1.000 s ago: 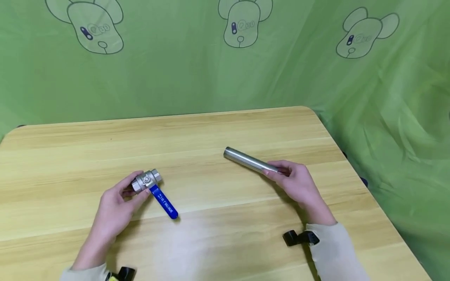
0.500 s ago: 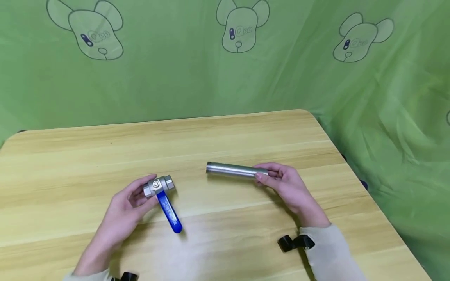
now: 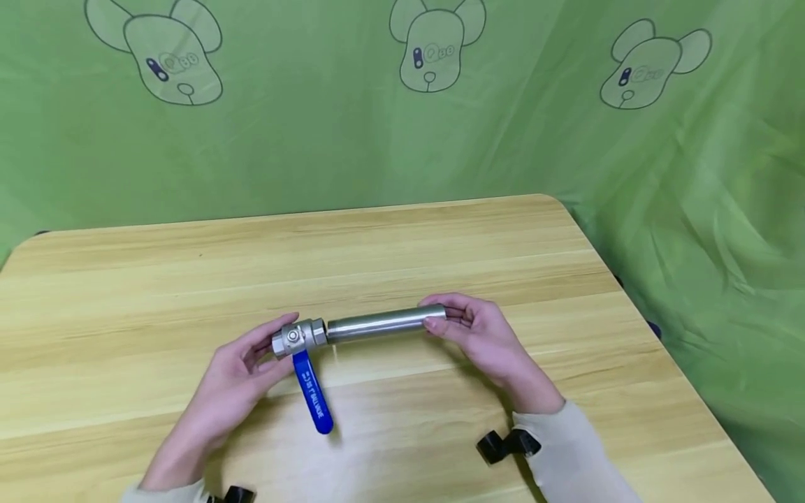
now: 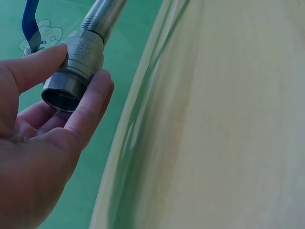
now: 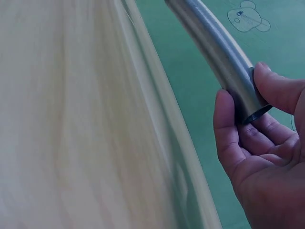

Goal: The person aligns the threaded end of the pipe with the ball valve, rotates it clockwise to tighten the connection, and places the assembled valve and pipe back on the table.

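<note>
My left hand [image 3: 229, 388] grips a steel ball valve [image 3: 300, 337] by its left end, between thumb and fingers. The valve's blue lever handle [image 3: 312, 392] points down toward the front of the table. From the right, my right hand [image 3: 484, 342] pinches the far end of a straight metal pipe [image 3: 383, 323]. The pipe's left end sits right at the valve's right opening, nearly in line with it. In the left wrist view, threads show on the pipe [image 4: 102, 21] next to the valve body [image 4: 83, 55]. The right wrist view shows the pipe's hollow end [image 5: 255, 114] between thumb and fingers.
Both hands are over a wood-grain table [image 3: 402, 454] with rounded far corners. A green curtain [image 3: 314, 140] printed with bear heads hangs behind it and along the right side. A black wrist mount [image 3: 509, 446] sits at the right sleeve.
The pipe has swung level and moved left with my right hand. My left hand has brought the valve to the right. Their ends, apart before, now meet.
</note>
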The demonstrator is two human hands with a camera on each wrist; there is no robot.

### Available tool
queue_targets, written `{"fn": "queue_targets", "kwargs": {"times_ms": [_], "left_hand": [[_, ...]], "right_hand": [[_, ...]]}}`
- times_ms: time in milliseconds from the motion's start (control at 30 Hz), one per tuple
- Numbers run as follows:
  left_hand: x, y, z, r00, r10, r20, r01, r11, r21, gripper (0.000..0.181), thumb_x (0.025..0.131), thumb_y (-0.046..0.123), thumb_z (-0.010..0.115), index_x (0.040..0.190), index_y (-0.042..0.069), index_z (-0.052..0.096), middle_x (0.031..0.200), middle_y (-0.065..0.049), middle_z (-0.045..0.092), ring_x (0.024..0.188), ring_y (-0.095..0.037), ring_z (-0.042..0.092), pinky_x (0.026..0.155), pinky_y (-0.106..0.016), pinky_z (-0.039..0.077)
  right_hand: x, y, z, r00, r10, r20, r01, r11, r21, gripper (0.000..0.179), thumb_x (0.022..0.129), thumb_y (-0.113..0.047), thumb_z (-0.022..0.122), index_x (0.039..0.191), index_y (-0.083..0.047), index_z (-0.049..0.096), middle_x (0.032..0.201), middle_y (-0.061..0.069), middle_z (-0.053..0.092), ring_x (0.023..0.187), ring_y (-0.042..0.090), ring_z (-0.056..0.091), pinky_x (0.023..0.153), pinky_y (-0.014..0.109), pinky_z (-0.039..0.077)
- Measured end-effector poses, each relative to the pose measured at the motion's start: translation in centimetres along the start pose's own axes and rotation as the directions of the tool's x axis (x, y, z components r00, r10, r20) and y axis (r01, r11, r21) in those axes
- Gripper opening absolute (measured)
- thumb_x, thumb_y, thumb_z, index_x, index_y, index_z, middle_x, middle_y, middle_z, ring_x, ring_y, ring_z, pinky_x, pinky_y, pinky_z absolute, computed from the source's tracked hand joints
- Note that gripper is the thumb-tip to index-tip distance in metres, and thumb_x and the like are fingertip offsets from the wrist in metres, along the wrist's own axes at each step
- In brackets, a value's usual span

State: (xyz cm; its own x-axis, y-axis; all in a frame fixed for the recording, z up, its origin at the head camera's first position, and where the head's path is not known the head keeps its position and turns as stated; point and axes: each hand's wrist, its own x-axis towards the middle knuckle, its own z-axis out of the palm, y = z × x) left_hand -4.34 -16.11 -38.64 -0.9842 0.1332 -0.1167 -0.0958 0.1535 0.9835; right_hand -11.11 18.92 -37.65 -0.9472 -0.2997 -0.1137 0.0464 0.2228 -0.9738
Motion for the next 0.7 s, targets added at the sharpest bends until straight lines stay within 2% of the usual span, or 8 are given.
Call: {"fn": "queue_targets", "kwargs": {"times_ms": [233, 700], "left_hand": [[-0.22, 0.39, 0.29, 0.999, 0.005, 0.047, -0.006, 1.000, 0.008, 0.065, 0.096, 0.003, 0.076, 0.156, 0.010, 0.055, 0.152, -0.021, 0.061, 0.121, -0.004, 0.068, 0.104, -0.017, 0.059], [-0.26, 0.23, 0.18, 0.999, 0.022, 0.023, -0.023, 1.000, 0.022, 0.060, 0.094, 0.001, 0.076, 0.152, 0.008, 0.060, 0.146, -0.022, 0.065, 0.117, -0.006, 0.070, 0.101, -0.019, 0.062]], "right_hand": [[-0.12, 0.02, -0.01, 1.000, 0.001, 0.015, -0.002, 1.000, 0.019, 0.036, 0.099, -0.001, 0.073, 0.133, 0.008, 0.066, 0.117, 0.015, 0.074, 0.101, 0.024, 0.075, 0.093, 0.031, 0.068], [0.03, 0.13, -0.01, 0.997, 0.004, 0.072, -0.004, 1.000, 0.004, 0.035, 0.101, -0.006, 0.072, 0.134, 0.006, 0.066, 0.117, 0.016, 0.073, 0.100, 0.025, 0.074, 0.093, 0.030, 0.068]]}}
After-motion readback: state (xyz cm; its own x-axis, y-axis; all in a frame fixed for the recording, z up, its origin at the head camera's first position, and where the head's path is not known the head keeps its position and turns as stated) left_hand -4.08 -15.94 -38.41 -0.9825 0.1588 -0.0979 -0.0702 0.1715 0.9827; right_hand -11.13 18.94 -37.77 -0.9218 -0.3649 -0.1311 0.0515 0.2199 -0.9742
